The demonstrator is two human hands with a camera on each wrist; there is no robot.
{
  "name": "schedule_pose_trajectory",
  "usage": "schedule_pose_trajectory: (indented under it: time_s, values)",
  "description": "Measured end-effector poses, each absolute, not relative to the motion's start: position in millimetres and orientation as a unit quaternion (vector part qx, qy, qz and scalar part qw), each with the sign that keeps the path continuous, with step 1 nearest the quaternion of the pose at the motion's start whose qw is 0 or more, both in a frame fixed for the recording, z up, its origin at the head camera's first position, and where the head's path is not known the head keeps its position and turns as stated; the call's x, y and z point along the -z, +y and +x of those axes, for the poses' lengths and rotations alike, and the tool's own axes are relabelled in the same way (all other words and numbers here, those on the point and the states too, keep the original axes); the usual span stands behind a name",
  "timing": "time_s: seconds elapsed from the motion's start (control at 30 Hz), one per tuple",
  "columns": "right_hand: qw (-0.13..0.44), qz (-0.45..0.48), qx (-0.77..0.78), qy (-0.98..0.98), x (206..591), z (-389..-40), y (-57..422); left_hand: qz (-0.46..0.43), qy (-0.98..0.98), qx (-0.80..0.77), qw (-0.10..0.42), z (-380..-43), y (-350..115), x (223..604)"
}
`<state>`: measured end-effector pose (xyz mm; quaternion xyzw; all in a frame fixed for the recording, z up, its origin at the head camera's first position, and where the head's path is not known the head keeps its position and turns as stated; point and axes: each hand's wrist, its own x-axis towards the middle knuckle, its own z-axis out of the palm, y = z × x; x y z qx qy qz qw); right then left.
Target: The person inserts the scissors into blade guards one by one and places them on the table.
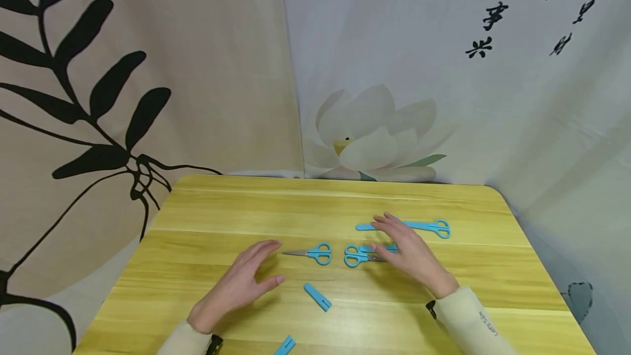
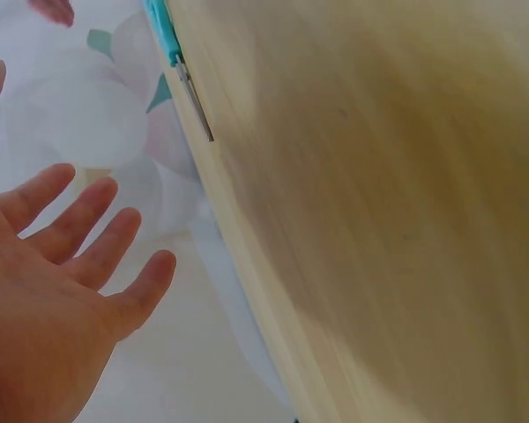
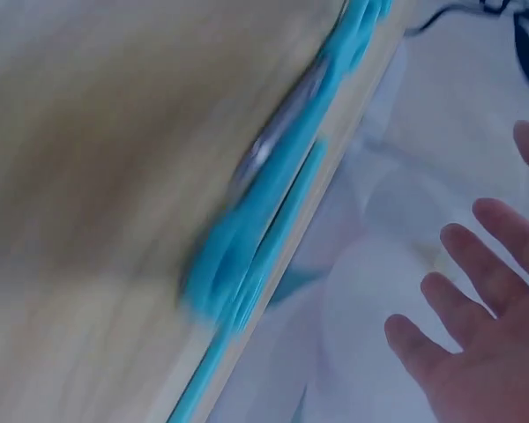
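My left hand [image 1: 244, 275] is held above the table with its fingers spread and nothing in it. Just beyond its fingertips lies a pair of scissors with light blue handles [image 1: 320, 254], its bare blades pointing left toward the hand; the left wrist view also catches these scissors [image 2: 165, 35]. Over to the right, my right hand [image 1: 409, 253] hovers with fingers extended, palm empty. Beneath it sits a second pair of blue-handled scissors [image 1: 356, 256], its blade tips hidden by the hand. Behind the fingers lies a third pair of scissors [image 1: 440, 228], long blue pieces reaching left from its handles.
A blue blade cover [image 1: 317, 297] lies at the middle of the wooden table [image 1: 236, 207]. Another blue cover [image 1: 285, 345] is cut off by the bottom of the head view. Printed curtains [image 1: 222, 70] hang behind the table's far edge.
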<state>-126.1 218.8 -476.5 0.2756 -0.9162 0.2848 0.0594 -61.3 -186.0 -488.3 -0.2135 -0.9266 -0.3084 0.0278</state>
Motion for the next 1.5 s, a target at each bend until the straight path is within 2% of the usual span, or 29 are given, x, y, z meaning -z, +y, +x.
schedule_pose_trajectory:
  time_s: [0.17, 0.3, 0.6, 0.87, 1.07, 1.3, 1.5]
  values:
    - [0.055, 0.311, -0.293, -0.902, 480, -118, 178, -0.205, -0.929, 0.306, 0.034, -57, -192, 488]
    - [0.029, 0.314, -0.302, -0.9, 485, -115, 150, -0.205, -0.929, 0.305, 0.045, -56, -196, 490]
    - [-0.023, 0.319, -0.287, -0.903, 497, -118, 104, -0.209, -0.934, 0.274, 0.098, -48, -208, 491]
    - [-0.041, 0.325, -0.268, -0.906, 506, -128, 86, -0.215, -0.943, 0.21, 0.141, -43, -216, 491]
    - [-0.046, 0.327, -0.256, -0.908, 509, -136, 78, -0.204, -0.948, 0.204, 0.132, -39, -222, 489]
    - [-0.027, 0.353, -0.236, -0.905, 511, -141, 72, -0.197, -0.948, 0.215, 0.127, -35, -228, 487]
    - [-0.022, 0.338, -0.22, -0.915, 510, -143, 68, -0.193, -0.946, 0.227, 0.129, -31, -232, 489]
